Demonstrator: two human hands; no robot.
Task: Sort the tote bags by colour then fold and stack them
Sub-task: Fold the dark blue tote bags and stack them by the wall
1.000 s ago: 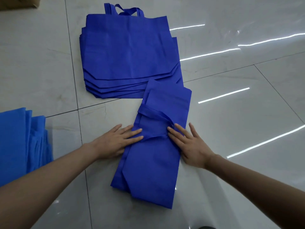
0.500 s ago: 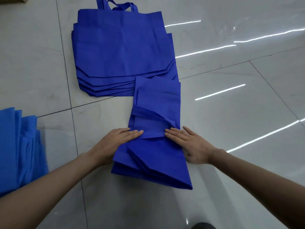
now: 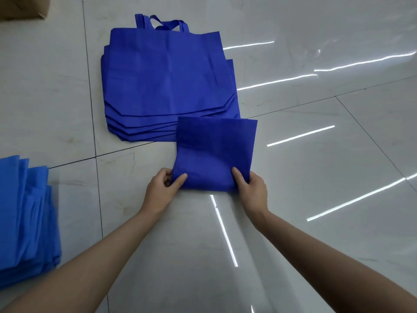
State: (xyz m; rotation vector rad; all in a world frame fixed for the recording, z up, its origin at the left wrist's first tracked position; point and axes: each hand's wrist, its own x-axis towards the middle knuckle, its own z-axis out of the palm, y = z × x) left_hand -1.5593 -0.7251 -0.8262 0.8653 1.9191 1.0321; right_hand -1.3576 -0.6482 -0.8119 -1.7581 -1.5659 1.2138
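A dark blue tote bag (image 3: 214, 150), folded into a compact rectangle, lies on the tiled floor in front of me. My left hand (image 3: 161, 192) pinches its near left corner, thumb on top. My right hand (image 3: 251, 189) grips its near right corner the same way. Its far edge overlaps a stack of several flat, unfolded dark blue tote bags (image 3: 167, 80), whose handles point away from me. A pile of lighter blue tote bags (image 3: 24, 218) sits at the left edge of the view, partly cut off.
The floor is glossy grey tile (image 3: 327, 177) with dark grout lines and bright light reflections. A brown cardboard box corner (image 3: 22, 7) shows at the top left.
The near half of the long folded bag has been turned over onto the far half, hiding the handles. Both hands went from pressing flat at its middle to gripping the new near corners.
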